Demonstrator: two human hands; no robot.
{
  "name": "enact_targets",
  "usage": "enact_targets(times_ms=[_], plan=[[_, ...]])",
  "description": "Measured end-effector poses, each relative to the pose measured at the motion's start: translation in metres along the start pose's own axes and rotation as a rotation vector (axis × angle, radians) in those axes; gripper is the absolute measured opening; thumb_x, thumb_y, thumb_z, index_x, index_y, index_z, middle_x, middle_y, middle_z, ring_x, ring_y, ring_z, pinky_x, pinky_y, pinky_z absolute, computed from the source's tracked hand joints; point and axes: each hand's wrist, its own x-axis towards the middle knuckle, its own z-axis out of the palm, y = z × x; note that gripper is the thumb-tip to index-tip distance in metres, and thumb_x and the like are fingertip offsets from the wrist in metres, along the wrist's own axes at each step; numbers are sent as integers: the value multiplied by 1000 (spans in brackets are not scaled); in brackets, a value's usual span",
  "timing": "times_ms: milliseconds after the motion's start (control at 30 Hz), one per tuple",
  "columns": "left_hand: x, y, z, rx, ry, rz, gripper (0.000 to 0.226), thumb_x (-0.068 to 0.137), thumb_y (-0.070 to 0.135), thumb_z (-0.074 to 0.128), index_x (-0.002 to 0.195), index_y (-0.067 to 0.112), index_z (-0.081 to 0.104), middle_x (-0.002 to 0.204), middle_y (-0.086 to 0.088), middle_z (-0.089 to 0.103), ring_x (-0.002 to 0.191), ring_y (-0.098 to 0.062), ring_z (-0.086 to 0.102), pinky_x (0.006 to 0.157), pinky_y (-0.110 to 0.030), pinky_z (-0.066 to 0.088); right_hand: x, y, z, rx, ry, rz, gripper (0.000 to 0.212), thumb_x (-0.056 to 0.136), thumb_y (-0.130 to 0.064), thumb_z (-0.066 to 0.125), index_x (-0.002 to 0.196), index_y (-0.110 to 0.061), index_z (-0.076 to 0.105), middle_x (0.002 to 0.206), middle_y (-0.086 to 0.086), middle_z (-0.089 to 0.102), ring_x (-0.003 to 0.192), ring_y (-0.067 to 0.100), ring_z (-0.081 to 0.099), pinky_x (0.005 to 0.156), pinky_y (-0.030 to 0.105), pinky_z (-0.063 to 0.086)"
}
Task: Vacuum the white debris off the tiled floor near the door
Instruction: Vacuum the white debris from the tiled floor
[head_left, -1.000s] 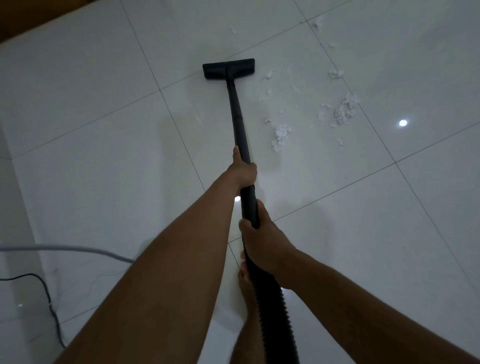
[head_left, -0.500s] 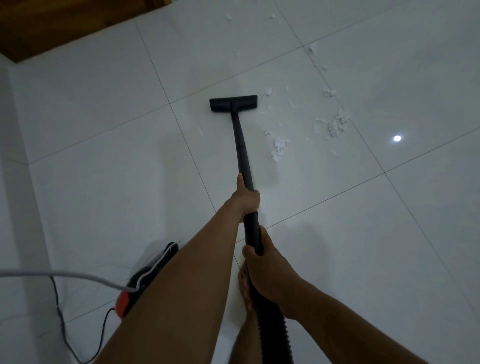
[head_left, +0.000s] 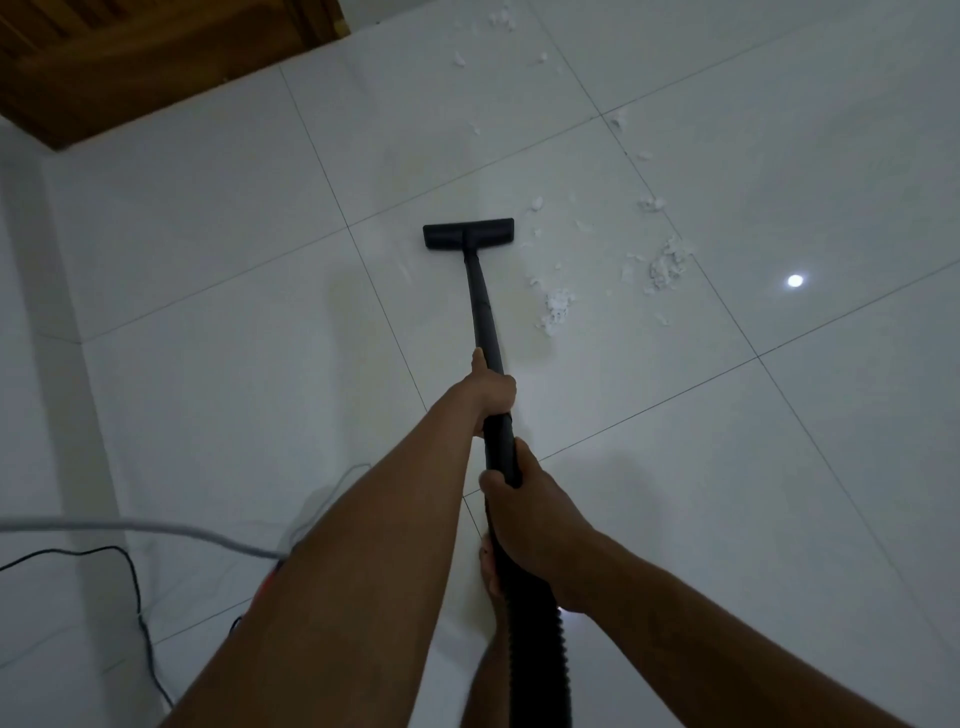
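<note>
A black vacuum wand (head_left: 483, 306) runs from my hands down to its flat floor head (head_left: 468, 234), which lies on the white tiled floor (head_left: 218, 322). My left hand (head_left: 491, 389) grips the wand higher up. My right hand (head_left: 530, 519) grips it lower, where the ribbed hose (head_left: 535, 649) starts. White debris lies right of the head: one clump (head_left: 557, 309) beside the wand, a bigger clump (head_left: 667, 265) further right, and several small flecks (head_left: 498, 21) toward the far edge.
A wooden door (head_left: 130, 57) fills the top left corner. A grey cord (head_left: 130, 527) and a thin black cable (head_left: 130, 582) cross the floor at lower left. A white wall (head_left: 31, 364) runs along the left. My bare foot (head_left: 491, 577) stands under the hose.
The floor head has slid back toward me across the tile, away from the door side. The view has tilted up, showing more of the wooden door. Both hands keep their grip on the wand.
</note>
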Motion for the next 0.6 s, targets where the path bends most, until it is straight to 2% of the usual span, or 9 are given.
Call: enact_targets(times_ms=[167, 233, 333, 600], plan=[[-28, -6, 6, 28, -18, -30, 82, 103, 14, 40, 157, 37, -17, 134, -19, 54, 92, -26, 57, 80, -41, 55, -31, 1, -2, -38, -11, -6, 44, 108, -22, 42, 151, -30, 34, 73, 14, 56, 35, 13, 54, 41, 22, 48], [-38, -10, 11, 25, -29, -39, 81, 104, 14, 39, 157, 36, -17, 129, -17, 54, 87, -24, 57, 78, -40, 54, -42, 2, -5, -82, 5, -8, 43, 109, -22, 41, 151, -27, 35, 73, 11, 56, 33, 8, 53, 38, 17, 44], [-50, -12, 15, 37, -39, -51, 81, 103, 12, 39, 158, 35, -16, 124, -14, 53, 82, -22, 57, 73, -38, 52, -56, 2, -7, -69, -1, 7, 44, 108, -21, 42, 151, -27, 36, 74, 11, 56, 32, 7, 52, 37, 16, 44], [-49, 6, 7, 16, -53, -73, 83, 101, 8, 40, 158, 34, -15, 135, -18, 52, 102, -28, 61, 79, -39, 54, -52, -19, -9, -91, 16, 27, 42, 110, -23, 41, 151, -28, 37, 72, 9, 55, 31, 5, 51, 37, 15, 43]])
